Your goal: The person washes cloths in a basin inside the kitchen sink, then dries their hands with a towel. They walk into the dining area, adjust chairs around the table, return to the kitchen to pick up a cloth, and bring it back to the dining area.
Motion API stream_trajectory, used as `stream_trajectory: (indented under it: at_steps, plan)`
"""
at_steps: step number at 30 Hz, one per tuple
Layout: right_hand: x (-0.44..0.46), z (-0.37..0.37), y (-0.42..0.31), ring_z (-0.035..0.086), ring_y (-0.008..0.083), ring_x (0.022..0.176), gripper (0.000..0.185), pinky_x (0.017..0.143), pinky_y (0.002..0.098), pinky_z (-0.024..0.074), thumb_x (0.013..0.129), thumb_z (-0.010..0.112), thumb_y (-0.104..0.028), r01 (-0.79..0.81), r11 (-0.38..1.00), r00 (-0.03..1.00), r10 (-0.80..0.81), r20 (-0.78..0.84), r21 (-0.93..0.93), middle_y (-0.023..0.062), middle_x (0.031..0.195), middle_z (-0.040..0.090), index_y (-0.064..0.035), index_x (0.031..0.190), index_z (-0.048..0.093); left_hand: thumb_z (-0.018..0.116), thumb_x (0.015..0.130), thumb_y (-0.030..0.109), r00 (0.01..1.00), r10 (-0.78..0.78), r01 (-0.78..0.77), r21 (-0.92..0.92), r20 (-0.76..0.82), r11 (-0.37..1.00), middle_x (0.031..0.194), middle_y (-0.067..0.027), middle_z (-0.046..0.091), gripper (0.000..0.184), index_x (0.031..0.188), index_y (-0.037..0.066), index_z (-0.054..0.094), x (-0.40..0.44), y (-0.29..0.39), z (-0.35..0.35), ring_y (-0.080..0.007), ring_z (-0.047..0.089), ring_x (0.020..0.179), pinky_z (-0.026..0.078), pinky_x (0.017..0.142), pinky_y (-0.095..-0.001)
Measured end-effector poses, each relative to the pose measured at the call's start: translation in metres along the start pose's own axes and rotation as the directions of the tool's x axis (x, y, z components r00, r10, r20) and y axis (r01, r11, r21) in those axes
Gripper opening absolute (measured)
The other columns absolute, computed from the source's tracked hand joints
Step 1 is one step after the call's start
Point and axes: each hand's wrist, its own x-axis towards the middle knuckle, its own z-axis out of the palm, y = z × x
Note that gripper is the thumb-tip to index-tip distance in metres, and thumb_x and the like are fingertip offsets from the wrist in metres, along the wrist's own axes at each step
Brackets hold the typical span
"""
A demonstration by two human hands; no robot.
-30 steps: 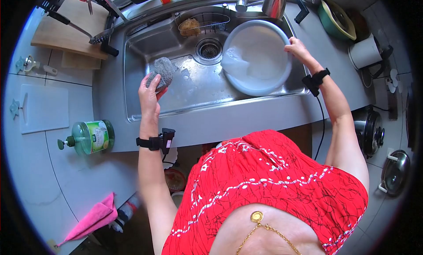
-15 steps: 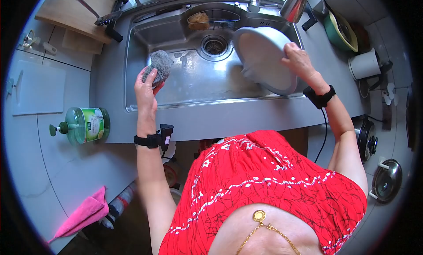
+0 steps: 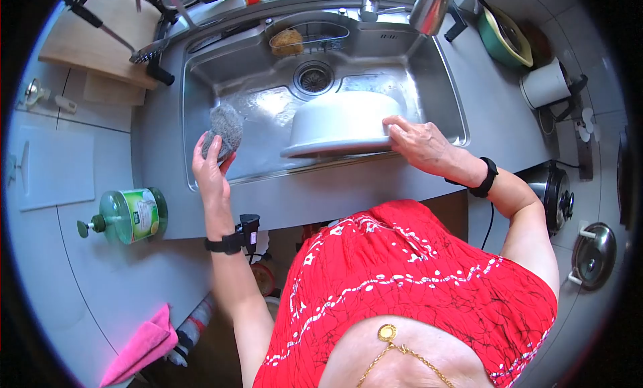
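My left hand (image 3: 213,165) grips a grey scrubbing pad (image 3: 226,131) above the left side of the steel sink (image 3: 258,100). My right hand (image 3: 423,144) is closed on the rim of a pale grey basin (image 3: 345,120). The basin is tilted, its outer side and base turned up and its rim toward me, over the front right of the sink. Its inside is hidden from view. The drain (image 3: 313,78) lies behind the basin, and the pad is apart from it.
A wire rack holding a tan scrubber (image 3: 287,43) hangs at the sink's back wall, near the faucet (image 3: 370,5). Left stand a green soap pump bottle (image 3: 134,215) and a wooden board (image 3: 107,33). A white mug (image 3: 546,84) and green bowl (image 3: 499,43) are at right.
The basin has been turned over from showing its inside to showing its outside, moving left and nearer to me. My left hand with the pad has shifted slightly closer.
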Motion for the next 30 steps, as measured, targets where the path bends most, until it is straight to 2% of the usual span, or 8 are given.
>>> stream_trajectory:
  at_steps: [10, 17, 20, 26, 27, 30]
  plan:
    - [-0.049, -0.008, 0.038, 0.059, 0.0267, 0.065, 0.007, 0.053, 0.0353, 0.0503, 0.079, 0.049, 0.000, -0.263, 0.938, 0.953, 0.216, -0.211, -0.224, 0.0114, 0.098, 0.045, 0.0018, 0.082, 0.043, 0.063, 0.082, 0.018, 0.998, -0.039, 0.038, 0.019, 0.040, 0.999, 0.103, -0.0098, 0.057, 0.046, 0.122, 0.004, 0.044, 0.002, -0.009, 0.014, -0.0178, 0.058, 0.088, 0.053, 0.066, -0.0281]
    - [-0.062, -0.001, 0.042, 0.061, 0.0291, 0.065, 0.014, 0.053, 0.0358, 0.0512, 0.079, 0.053, -0.003, -0.299, 0.932, 0.932, 0.239, -0.270, -0.204, 0.0135, 0.107, 0.048, 0.0023, 0.086, 0.043, 0.064, 0.081, 0.016, 0.993, -0.073, 0.071, 0.018, 0.096, 0.997, 0.108, -0.0118, 0.053, 0.047, 0.121, 0.003, 0.044, 0.000, -0.010, 0.028, -0.0199, 0.057, 0.092, 0.054, 0.066, -0.0294]
    - [-0.060, 0.007, 0.044, 0.061, 0.0318, 0.071, 0.019, 0.058, 0.0365, 0.0520, 0.077, 0.057, -0.005, -0.318, 0.937, 0.922, 0.270, -0.279, -0.146, 0.0151, 0.113, 0.048, 0.0024, 0.088, 0.043, 0.064, 0.081, 0.015, 0.993, -0.065, 0.063, 0.026, 0.094, 0.998, 0.108, -0.0117, 0.054, 0.046, 0.122, 0.003, 0.044, -0.004, -0.009, 0.029, -0.0197, 0.056, 0.093, 0.054, 0.066, -0.0294]
    - [-0.041, 0.018, 0.082, 0.057, 0.0369, 0.085, 0.025, 0.074, 0.0413, 0.0472, 0.075, 0.060, -0.009, -0.261, 0.950, 0.911, 0.301, -0.282, 0.171, 0.0177, 0.105, 0.053, 0.0010, 0.094, 0.046, 0.063, 0.081, 0.016, 0.995, -0.065, 0.063, 0.029, 0.070, 0.998, 0.108, -0.0117, 0.053, 0.047, 0.122, 0.003, 0.044, -0.007, -0.011, 0.023, -0.0203, 0.056, 0.094, 0.053, 0.067, -0.0298]
    - [-0.034, 0.015, 0.083, 0.056, 0.0363, 0.083, 0.026, 0.074, 0.0401, 0.0455, 0.075, 0.061, -0.011, -0.343, 0.895, 0.884, 0.410, -0.225, 0.285, 0.0187, 0.096, 0.055, 0.0007, 0.094, 0.048, 0.063, 0.082, 0.016, 0.995, -0.064, 0.063, 0.023, 0.070, 0.998, 0.108, -0.0117, 0.053, 0.047, 0.122, 0.003, 0.043, -0.008, -0.012, 0.022, -0.0204, 0.056, 0.094, 0.053, 0.068, -0.0299]
    - [-0.016, 0.004, 0.079, 0.056, 0.0350, 0.080, 0.026, 0.071, 0.0377, 0.0453, 0.076, 0.061, -0.014, -0.467, 0.765, 0.816, 0.566, -0.118, 0.444, 0.0184, 0.091, 0.056, 0.0017, 0.093, 0.049, 0.063, 0.082, 0.016, 0.997, -0.055, 0.055, 0.009, 0.055, 0.998, 0.109, -0.0120, 0.052, 0.048, 0.123, 0.003, 0.043, -0.012, -0.011, 0.018, -0.0205, 0.055, 0.095, 0.053, 0.068, -0.0301]
